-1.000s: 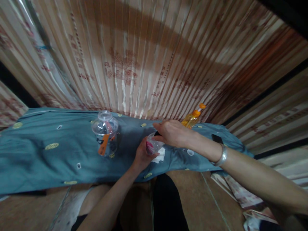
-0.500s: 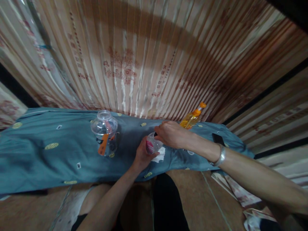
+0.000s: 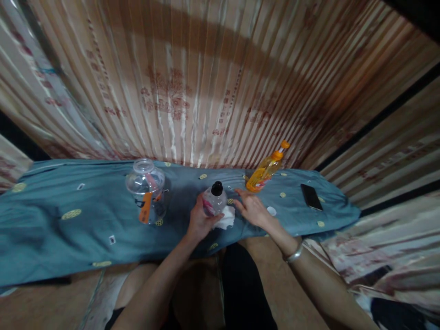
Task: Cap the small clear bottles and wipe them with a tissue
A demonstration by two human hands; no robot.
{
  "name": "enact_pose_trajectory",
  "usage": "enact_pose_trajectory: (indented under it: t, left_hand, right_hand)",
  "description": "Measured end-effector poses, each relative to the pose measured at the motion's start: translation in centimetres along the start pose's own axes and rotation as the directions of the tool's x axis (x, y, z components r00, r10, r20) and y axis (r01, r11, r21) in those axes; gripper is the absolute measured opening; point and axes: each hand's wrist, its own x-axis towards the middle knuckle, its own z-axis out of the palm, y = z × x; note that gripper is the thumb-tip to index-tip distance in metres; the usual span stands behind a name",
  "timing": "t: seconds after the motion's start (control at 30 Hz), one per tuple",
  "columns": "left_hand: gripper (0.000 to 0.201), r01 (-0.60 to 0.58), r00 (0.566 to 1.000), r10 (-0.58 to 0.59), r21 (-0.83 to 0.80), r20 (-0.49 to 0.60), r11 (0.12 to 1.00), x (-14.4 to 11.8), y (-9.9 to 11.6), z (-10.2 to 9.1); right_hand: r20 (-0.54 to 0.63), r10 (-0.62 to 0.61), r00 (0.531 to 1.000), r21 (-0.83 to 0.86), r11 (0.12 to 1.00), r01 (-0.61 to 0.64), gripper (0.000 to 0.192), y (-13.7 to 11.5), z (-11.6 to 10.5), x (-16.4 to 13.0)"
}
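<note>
The right hand (image 3: 252,210) has come off the top of the small clear bottle (image 3: 213,201) and now rests beside it on the tabletop (image 3: 85,229), its fingers (image 3: 242,192) spread apart and holding nothing. The black cap (image 3: 217,188) is now exposed. The left hand (image 3: 199,221) grips the bottle from the left, its fingers clamped around the body. The bottle stands near the tabletop's front edge, near its middle, its long axis close to upright and the cap pointing up and slightly away from the person. A white tissue (image 3: 225,219) lies touching its base, between the two hands. A large clear jar (image 3: 147,189) with an orange tag stands to the left, well apart. An orange-capped bottle (image 3: 266,168) leans behind the right hand. A dark phone (image 3: 311,196) lies flat farther right.
</note>
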Motion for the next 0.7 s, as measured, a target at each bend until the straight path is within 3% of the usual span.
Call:
enact_pose_trajectory:
  t: [0.1, 0.17, 0.23, 0.33, 0.43, 0.53, 0.7]
  left_hand:
    - [0.071, 0.024, 1.000, -0.024, 0.005, -0.014, 1.000, 0.0, -0.1, -0.3]
    - [0.071, 0.036, 0.999, -0.035, 0.016, -0.030, 0.999, 0.0, -0.1, -0.5]
    - [0.069, 0.043, 0.998, -0.042, 0.027, -0.042, 0.999, 0.0, 0.0, -0.8]
    - [0.067, 0.046, 0.998, -0.044, 0.039, -0.051, 0.998, -0.2, 0.2, -1.2]
    - [0.067, 0.039, 0.998, -0.037, 0.042, -0.045, 0.998, -0.4, 0.3, -1.4]
    - [0.070, 0.036, 0.999, -0.034, 0.045, -0.035, 0.998, -0.5, 0.3, -1.5]
    - [0.071, 0.031, 0.999, -0.031, 0.038, -0.010, 0.999, -0.5, 0.2, -1.2]
  right_hand:
    - [0.081, 0.085, 0.993, 0.041, 0.995, -0.088, 0.046, 0.8, 4.6, -0.5]
    - [0.090, 0.103, 0.991, 0.084, 0.990, -0.111, 0.050, 0.6, 6.4, -0.5]
    - [0.096, 0.106, 0.990, 0.154, 0.981, -0.120, 0.036, 0.3, 7.4, -0.4]
    - [0.077, 0.124, 0.989, 0.288, 0.947, -0.141, 0.009, 0.1, 7.8, -0.1]
    - [0.037, 0.207, 0.978, 0.440, 0.875, -0.202, 0.004, 0.6, 7.7, 0.5]
    - [-0.001, 0.294, 0.956, 0.617, 0.753, -0.230, 0.013, 1.2, 7.3, 1.5]
    - [-0.061, 0.342, 0.938, 0.843, 0.521, -0.135, 0.035, -0.1, 6.1, 3.3]
